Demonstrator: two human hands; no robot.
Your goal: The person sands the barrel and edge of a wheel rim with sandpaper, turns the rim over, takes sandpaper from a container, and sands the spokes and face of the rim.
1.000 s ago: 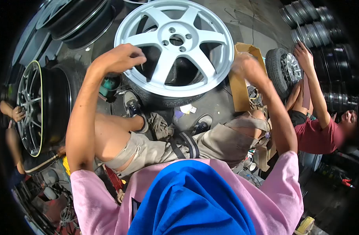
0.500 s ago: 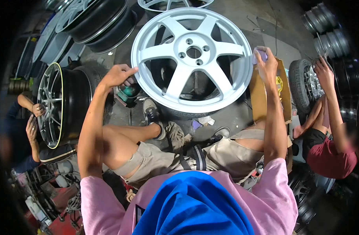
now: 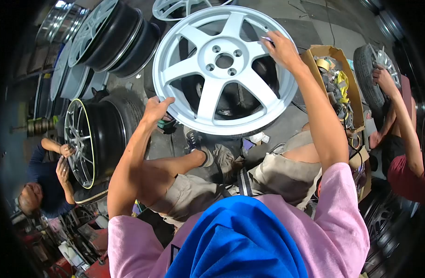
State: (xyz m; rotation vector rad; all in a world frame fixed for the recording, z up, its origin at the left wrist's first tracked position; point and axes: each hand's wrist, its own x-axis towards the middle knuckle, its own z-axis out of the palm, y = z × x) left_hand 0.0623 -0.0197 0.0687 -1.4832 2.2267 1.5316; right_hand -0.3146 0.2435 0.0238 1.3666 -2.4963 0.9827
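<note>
A white six-spoke wheel rim [image 3: 211, 99] lies face up in front of me, over what looks like a dark tyre. My left hand [image 3: 156, 110] grips its near left edge, the thumb resting on the lip and the fingers mostly hidden. My right hand [image 3: 283, 50] is closed at the right side, over the outer end of a spoke. Between its fingertips shows a small sliver of a light purple pad [image 3: 267, 40], perhaps folded sandpaper; most of it is covered by the fingers.
A cardboard box [image 3: 358, 99] with tape rolls and odds and ends stands at the right. Several wheels [image 3: 115, 39] are stacked at upper left. Co-workers handle a yellow-edged wheel [image 3: 91, 139] at left and a tyred wheel [image 3: 367, 76] at right. Scraps [image 3: 258, 138] lie on the floor.
My right hand has moved from outside the wheel's right edge up and inward onto a spoke's end, with the purple pad. The left hand has slid lower along the rim's edge. The view has shifted.
</note>
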